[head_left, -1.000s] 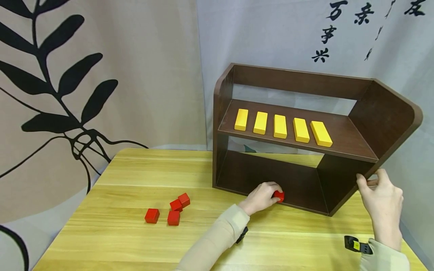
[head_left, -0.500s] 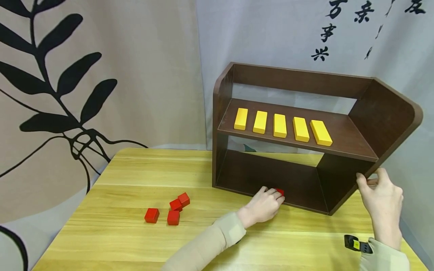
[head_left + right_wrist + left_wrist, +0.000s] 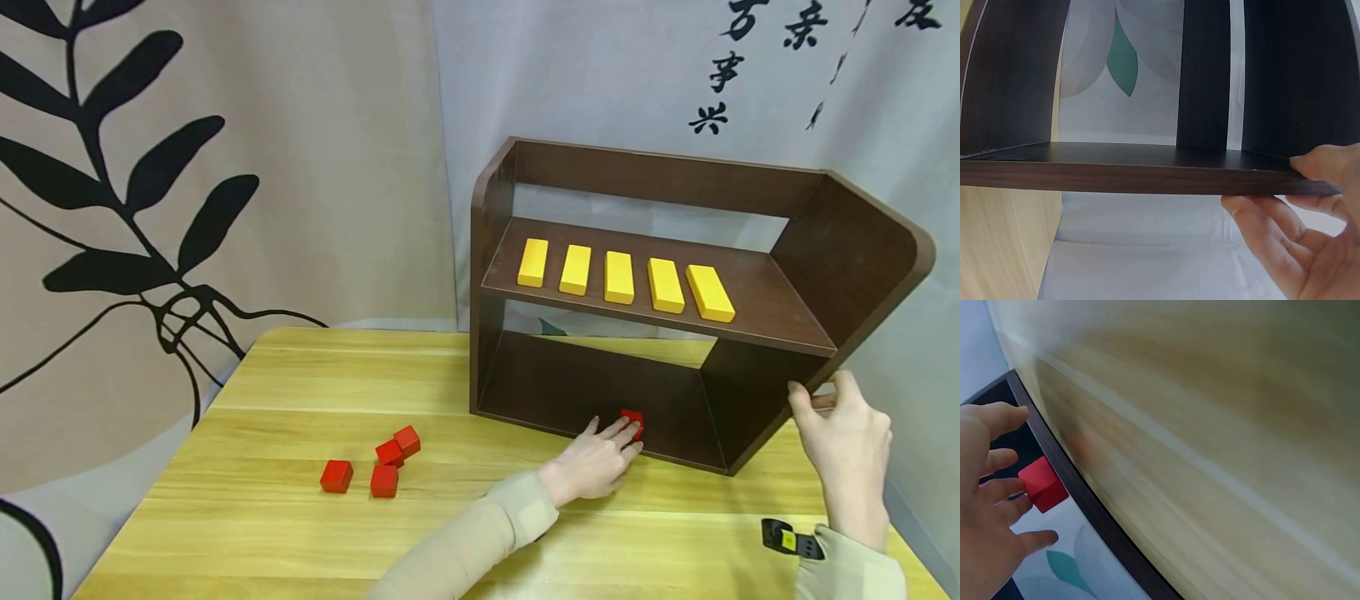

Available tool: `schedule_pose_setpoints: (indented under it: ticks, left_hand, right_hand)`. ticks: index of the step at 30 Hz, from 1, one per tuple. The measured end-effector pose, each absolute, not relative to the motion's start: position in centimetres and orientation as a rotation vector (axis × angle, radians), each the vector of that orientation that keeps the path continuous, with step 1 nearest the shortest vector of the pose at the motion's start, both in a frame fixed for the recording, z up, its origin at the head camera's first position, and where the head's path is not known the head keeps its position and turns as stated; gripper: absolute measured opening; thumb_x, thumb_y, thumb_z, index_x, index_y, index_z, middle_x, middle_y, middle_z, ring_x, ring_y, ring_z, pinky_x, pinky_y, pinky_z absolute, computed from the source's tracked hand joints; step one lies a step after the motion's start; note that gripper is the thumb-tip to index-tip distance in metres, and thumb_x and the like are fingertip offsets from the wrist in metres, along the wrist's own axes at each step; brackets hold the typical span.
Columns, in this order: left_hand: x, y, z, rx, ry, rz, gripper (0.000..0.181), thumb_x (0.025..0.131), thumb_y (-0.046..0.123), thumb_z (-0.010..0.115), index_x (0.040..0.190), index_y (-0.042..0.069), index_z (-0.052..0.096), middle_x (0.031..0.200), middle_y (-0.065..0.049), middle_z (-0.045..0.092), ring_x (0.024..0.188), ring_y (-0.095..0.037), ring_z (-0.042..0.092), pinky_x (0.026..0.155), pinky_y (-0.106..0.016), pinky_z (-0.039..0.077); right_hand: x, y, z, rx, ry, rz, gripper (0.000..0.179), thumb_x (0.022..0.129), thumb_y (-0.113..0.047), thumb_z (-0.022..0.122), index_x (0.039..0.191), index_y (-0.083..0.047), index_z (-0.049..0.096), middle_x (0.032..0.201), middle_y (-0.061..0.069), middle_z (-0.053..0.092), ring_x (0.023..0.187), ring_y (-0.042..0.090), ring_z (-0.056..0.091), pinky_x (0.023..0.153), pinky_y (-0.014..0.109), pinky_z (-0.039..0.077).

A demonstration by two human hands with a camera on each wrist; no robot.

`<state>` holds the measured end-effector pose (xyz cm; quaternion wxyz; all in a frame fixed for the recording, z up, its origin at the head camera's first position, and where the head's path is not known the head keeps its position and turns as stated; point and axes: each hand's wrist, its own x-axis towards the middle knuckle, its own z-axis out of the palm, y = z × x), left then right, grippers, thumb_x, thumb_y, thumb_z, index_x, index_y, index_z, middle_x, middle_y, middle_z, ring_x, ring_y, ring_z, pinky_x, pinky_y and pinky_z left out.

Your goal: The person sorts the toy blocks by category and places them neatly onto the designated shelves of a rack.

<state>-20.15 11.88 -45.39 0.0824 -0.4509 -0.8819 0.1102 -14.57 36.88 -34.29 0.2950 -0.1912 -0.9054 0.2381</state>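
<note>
A red cube (image 3: 632,422) sits at the front of the lower board of a dark brown two-tier shelf (image 3: 667,162). My left hand (image 3: 596,458) reaches in from the front, fingers spread, with fingertips right at the cube and partly covering it. In the left wrist view the same cube (image 3: 1044,484) shows against the fingertips, and the thumb stands apart from it. At the right, my right hand (image 3: 847,450) grips the front edge of the shelf's side panel. The right wrist view has the thumb on one face of that panel (image 3: 1135,176) and the fingers on the other.
Several yellow blocks (image 3: 619,277) stand in a row on the upper board. Several more red cubes (image 3: 384,481) lie on the wooden table (image 3: 360,379), left of my left arm. A fabric backdrop (image 3: 360,167) hangs behind the table and shelf.
My left hand has loosened its pinch on the red cube and spread its fingers. The cube has shifted a little to the right along the lower board. The right hand stays put.
</note>
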Motion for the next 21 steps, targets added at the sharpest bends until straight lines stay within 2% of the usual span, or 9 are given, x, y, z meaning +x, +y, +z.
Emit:
schedule_pose_setpoints:
  ticks: [11,21]
  left_hand:
    - [-20.1,13.5,-45.3,-1.390,-2.737,0.312,0.060,0.094,0.049,0.050,0.148,0.038,0.027,0.161,0.005,0.013,0.148,-0.009,0.014,0.115,-0.042,0.031]
    - [-20.1,13.6,-45.6,-1.382,-2.722,0.290,0.060,0.095,0.048,0.050,0.149,0.038,0.026,0.161,0.007,0.012,0.149,-0.010,0.013,0.115,-0.044,0.031]
  right_hand:
    - [-14.5,36.8,-34.2,-0.500,-2.401,0.630,0.033,0.089,-0.028,0.055,0.104,0.002,0.055,0.097,0.029,0.068,0.089,0.054,0.057,0.060,0.052,0.038]
    - [-14.5,36.8,-34.2,-0.514,-2.413,0.625,0.034,0.090,-0.029,0.055,0.104,0.002,0.055,0.098,0.030,0.067,0.089,0.054,0.056,0.062,0.052,0.038]
